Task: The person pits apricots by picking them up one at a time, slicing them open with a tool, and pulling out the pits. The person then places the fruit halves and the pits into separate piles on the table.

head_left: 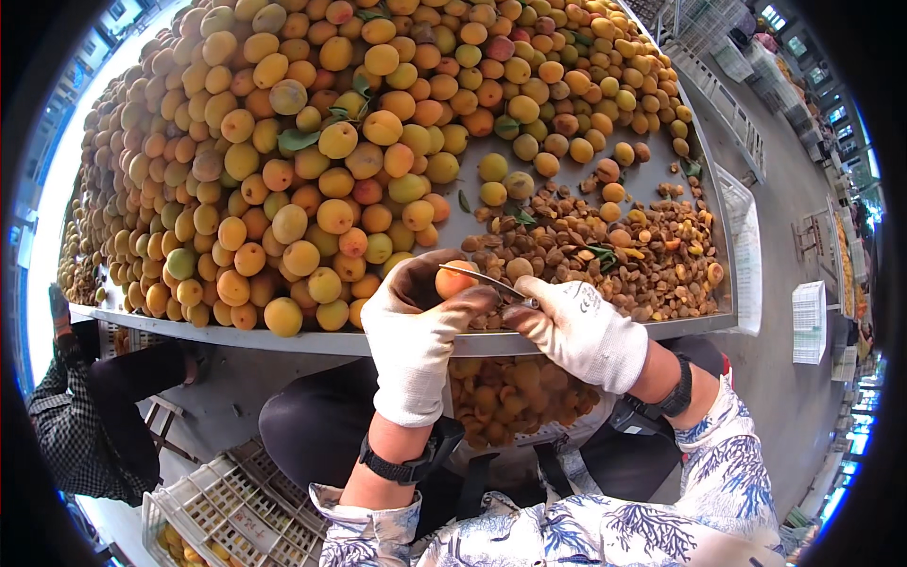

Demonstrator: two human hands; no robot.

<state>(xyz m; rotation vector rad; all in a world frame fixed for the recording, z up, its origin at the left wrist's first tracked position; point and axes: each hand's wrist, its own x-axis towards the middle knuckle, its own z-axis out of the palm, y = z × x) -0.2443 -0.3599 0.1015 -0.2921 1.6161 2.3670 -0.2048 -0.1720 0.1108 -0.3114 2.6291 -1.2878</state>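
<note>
1 knife across 1 apricot

Whole apricots fill the upper left. At centre, the left hand pinches the apricot between its fingers. Right of centre, the right hand curls its fingers round the knife; brown pits spread above.

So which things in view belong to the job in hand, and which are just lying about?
Part of the job, it seems: knife in the right hand; fruit in the left hand; piled fruit; brown pits; metal table; fruit pieces below its edge.

Apparently just lying about: loose leaves; white crate at far right; crate at lower left, its role unclear.
</note>
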